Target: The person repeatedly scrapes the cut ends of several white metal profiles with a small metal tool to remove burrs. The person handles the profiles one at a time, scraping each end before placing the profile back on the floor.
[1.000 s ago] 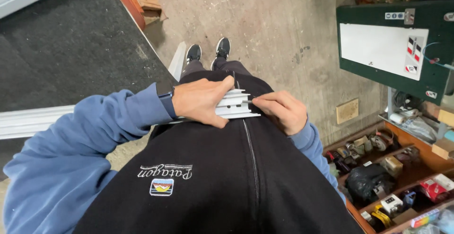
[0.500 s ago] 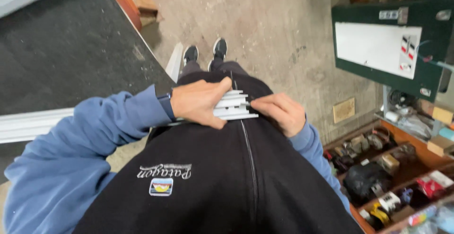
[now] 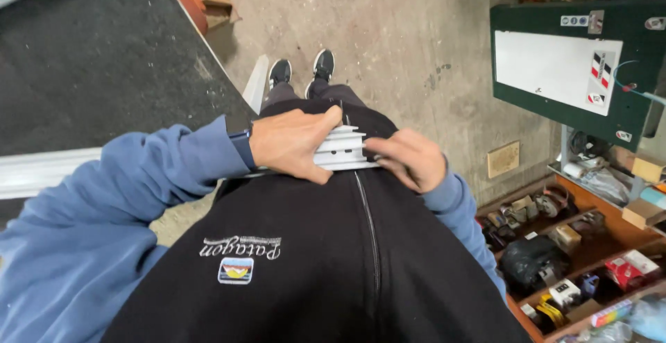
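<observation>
I look straight down my black vest and blue sleeves at a stack of white slotted metal strips [image 3: 342, 151] held flat against my waist. My left hand [image 3: 291, 142] lies over the left part of the stack, thumb under and fingers on top, gripping it. My right hand [image 3: 408, 158] pinches the right end of the stack with bent fingers. Most of the stack's length is hidden behind my left hand and forearm. My two dark shoes [image 3: 302, 69] stand on the concrete floor below.
A dark rubber mat [image 3: 97, 58] with a white edge strip [image 3: 41, 169] lies at left. A green cabinet [image 3: 576, 65] with a white panel stands at right. Wooden shelves [image 3: 590, 246] at lower right hold several small parts and boxes.
Both hands keep the same hold on the strips. The view has drifted slightly, so the cabinet and shelves sit a little differently in frame.
</observation>
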